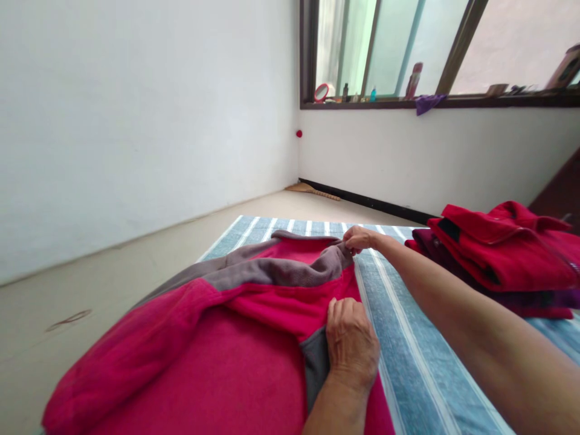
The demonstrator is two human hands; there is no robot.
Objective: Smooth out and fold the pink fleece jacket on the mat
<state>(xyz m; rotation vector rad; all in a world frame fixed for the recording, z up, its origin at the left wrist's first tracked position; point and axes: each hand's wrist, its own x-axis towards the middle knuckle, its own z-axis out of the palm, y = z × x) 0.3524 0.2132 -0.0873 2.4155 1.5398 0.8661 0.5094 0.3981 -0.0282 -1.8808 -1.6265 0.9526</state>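
A bright pink and grey fleece jacket (254, 356) lies spread on a blue and white striped cloth, with one sleeve laid across its upper part toward the right. Near the grey end of that sleeve, at the far right corner, my right hand (360, 239) pinches the grey fabric. My left hand (352, 341) is closer to me on the garment's right side, its fingers curled over the pink cloth beside a grey panel. Its fingertips are partly hidden in the fabric.
Folded red and dark purple clothes (512, 254) are stacked at the right on the striped cloth (408, 338). A broom-like object (312, 190) lies on the floor by the corner. Bottles and a small round mirror (321, 92) stand on the window sill. A thin loop (70, 319) lies on the floor.
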